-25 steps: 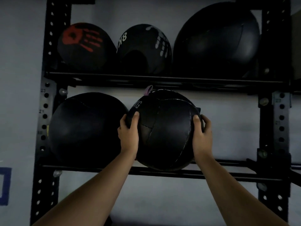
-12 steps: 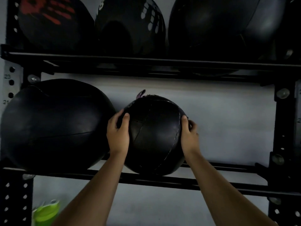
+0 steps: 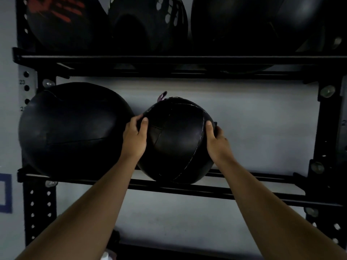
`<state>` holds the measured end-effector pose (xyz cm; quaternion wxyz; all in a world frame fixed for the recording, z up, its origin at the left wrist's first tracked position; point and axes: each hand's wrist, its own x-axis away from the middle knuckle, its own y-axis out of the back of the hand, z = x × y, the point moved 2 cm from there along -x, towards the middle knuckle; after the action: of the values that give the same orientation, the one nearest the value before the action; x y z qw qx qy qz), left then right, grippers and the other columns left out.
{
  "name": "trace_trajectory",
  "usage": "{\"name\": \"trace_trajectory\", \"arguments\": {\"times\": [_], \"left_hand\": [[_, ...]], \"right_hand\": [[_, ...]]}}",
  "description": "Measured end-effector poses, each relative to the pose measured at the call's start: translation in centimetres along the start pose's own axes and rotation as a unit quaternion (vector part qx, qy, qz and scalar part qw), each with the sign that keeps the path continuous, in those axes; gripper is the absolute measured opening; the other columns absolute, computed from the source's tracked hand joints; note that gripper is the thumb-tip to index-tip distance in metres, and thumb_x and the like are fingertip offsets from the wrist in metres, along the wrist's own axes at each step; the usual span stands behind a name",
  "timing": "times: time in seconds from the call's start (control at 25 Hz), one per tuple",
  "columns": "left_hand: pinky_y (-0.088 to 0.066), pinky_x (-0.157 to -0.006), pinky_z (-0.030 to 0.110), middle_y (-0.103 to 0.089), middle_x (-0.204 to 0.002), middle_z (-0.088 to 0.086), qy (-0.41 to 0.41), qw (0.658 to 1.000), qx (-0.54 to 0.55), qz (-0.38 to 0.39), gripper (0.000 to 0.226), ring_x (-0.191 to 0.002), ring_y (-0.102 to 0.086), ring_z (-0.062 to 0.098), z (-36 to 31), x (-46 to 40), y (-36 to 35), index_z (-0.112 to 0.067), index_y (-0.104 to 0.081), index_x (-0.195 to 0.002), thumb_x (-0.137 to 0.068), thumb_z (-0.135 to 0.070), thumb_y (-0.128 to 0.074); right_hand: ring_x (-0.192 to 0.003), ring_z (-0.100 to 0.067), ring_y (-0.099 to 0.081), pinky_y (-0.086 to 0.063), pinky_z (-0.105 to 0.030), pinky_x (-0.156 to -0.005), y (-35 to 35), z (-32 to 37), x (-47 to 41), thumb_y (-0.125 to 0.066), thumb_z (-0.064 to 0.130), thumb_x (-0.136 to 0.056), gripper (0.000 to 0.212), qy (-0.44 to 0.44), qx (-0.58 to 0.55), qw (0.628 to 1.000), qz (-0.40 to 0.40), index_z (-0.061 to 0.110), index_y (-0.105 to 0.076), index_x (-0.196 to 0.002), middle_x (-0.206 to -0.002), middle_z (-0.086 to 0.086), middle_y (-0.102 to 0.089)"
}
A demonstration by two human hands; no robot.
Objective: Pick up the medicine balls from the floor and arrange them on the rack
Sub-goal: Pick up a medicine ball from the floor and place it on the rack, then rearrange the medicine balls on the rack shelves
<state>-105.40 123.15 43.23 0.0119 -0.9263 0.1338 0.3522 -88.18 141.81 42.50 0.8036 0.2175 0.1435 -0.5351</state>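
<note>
A black stitched medicine ball [image 3: 176, 141] rests on the lower shelf rails [image 3: 244, 194] of the black rack. My left hand [image 3: 135, 137] grips its left side and my right hand [image 3: 217, 141] grips its right side. A small purple tab sticks up behind its top. To its left sits a larger black medicine ball [image 3: 73, 130], touching my left hand. On the upper shelf [image 3: 169, 60] stand three more balls: one with a red handprint [image 3: 62, 19], one with a white handprint [image 3: 150, 21] and a big plain black one [image 3: 259, 23].
Perforated black uprights frame the rack at left [image 3: 40, 207] and right [image 3: 326, 128]. The lower shelf has free room to the right of the held ball. A pale wall is behind, with a blue-taped square [image 3: 5, 192] at far left.
The ball has gone from in front of the rack back and down onto the lower shelf rails, close to the large ball. Both hands stayed on its sides. The view moved closer.
</note>
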Motion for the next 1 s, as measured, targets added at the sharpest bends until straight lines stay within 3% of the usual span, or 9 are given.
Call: {"name": "trace_trajectory", "arguments": {"times": [0.16,0.32,0.44,0.56,0.72,0.88,1.0], "left_hand": [[-0.033,-0.124,0.053,-0.045,-0.161,0.014,0.02,0.999,-0.045,0.019,0.05,-0.149,-0.042,0.036,-1.1,1.2,0.7,-0.024,-0.049,-0.154,-0.11,-0.046,-0.041],[-0.038,-0.116,0.043,-0.045,-0.161,0.014,0.03,0.997,-0.069,0.034,0.051,-0.146,-0.047,0.035,-2.6,2.2,1.5,-0.023,-0.053,-0.152,-0.106,-0.046,-0.051],[-0.041,-0.102,0.031,-0.061,-0.147,0.01,-0.018,0.996,-0.066,0.058,0.044,-0.135,-0.058,0.028,-5.6,2.4,2.1,-0.018,-0.064,-0.14,-0.102,-0.041,-0.06],[-0.043,-0.095,0.028,-0.069,-0.135,0.002,-0.082,0.992,-0.049,0.087,0.036,-0.122,-0.063,0.018,-10.4,1.8,2.0,-0.019,-0.069,-0.13,-0.101,-0.038,-0.063],[-0.049,-0.092,0.033,-0.07,-0.126,-0.002,-0.16,0.982,-0.052,0.08,0.028,-0.113,-0.067,0.018,-17.3,0.6,1.6,-0.026,-0.07,-0.122,-0.098,-0.039,-0.065],[-0.052,-0.095,0.038,-0.063,-0.131,0.0,-0.235,0.969,-0.06,0.045,0.03,-0.106,-0.065,0.015,-24.8,-0.9,-0.9,-0.025,-0.069,-0.124,-0.097,-0.037,-0.065],[-0.052,-0.103,0.043,-0.064,-0.132,0.0,-0.276,0.959,-0.057,0.006,0.032,-0.114,-0.063,0.02,-29.6,-2.7,-3.7,-0.025,-0.068,-0.125,-0.095,-0.038,-0.066]], "right_hand": [[-0.135,-0.042,-0.054,-0.043,-0.046,-0.108,1.4,1.0,1.9,-0.034,0.066,-0.104,0.066,0.01,0.04,0.999,0.021,0.019,-0.049,-0.149,-0.146,-0.023,-0.056],[-0.12,-0.036,-0.063,-0.047,-0.037,-0.089,3.5,2.8,4.5,-0.049,0.053,-0.104,0.052,0.039,0.076,0.996,0.032,0.017,-0.054,-0.141,-0.134,-0.017,-0.063],[-0.102,-0.028,-0.066,-0.045,-0.033,-0.072,5.7,5.2,6.5,-0.053,0.049,-0.103,0.046,0.075,0.106,0.991,0.006,0.017,-0.058,-0.135,-0.117,-0.011,-0.071],[-0.083,-0.013,-0.064,-0.044,-0.027,-0.065,9.0,9.2,7.3,-0.053,0.048,-0.103,0.046,0.104,0.122,0.986,-0.053,0.021,-0.058,-0.14,-0.112,-0.003,-0.069],[-0.1,-0.024,-0.067,-0.048,-0.031,-0.079,13.7,15.1,6.6,-0.056,0.042,-0.102,0.037,0.16,0.14,0.97,-0.118,0.021,-0.064,-0.132,-0.114,-0.005,-0.072],[-0.095,-0.022,-0.065,-0.049,-0.033,-0.079,19.1,20.4,4.0,-0.058,0.039,-0.102,0.033,0.224,0.172,0.947,-0.153,0.019,-0.065,-0.127,-0.105,-0.005,-0.071],[-0.098,-0.022,-0.059,-0.044,-0.032,-0.08,23.2,23.1,0.8,-0.057,0.038,-0.103,0.03,0.276,0.196,0.925,-0.174,0.02,-0.064,-0.124,-0.107,0.0,-0.065]]}}
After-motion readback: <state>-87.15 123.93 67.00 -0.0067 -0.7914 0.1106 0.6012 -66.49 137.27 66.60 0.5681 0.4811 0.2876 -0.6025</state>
